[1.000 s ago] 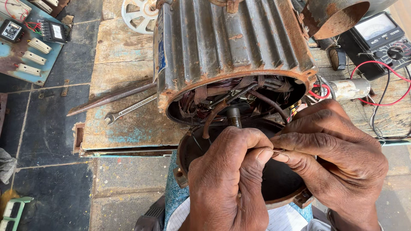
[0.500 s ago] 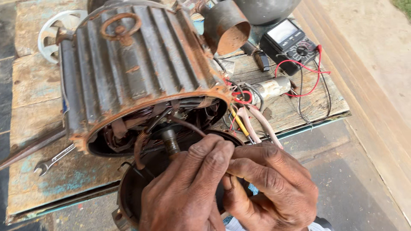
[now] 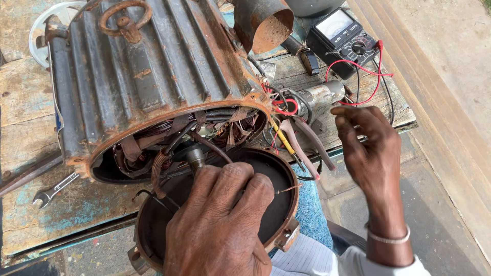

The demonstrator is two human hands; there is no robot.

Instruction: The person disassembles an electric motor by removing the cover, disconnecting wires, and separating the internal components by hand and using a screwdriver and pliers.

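Left hand (image 3: 220, 225) pinches thin copper wire (image 3: 287, 189) over round end cover (image 3: 279, 174), 6 o'clock of motor (image 3: 148, 87) (rusty housing); right hand (image 3: 365, 148) lifted, fingers loose, holding nothing; step looks like winding-lead work, next move calls for steady fine pinch

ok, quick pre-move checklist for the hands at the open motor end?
1. Left hand rests on the round end cover, in front of the open motor housing: ok.
2. Right hand is free, lifted off the bench beside the pliers: ok.
3. Thin wire sticks out from the left fingers; what it joins to: cannot tell.
4. Shaft and windings are exposed at the open end: ok.
5. Multimeter leads lie tangled near the motor: not ok.
6. Spanner lies on the bench, left of the housing: ok.
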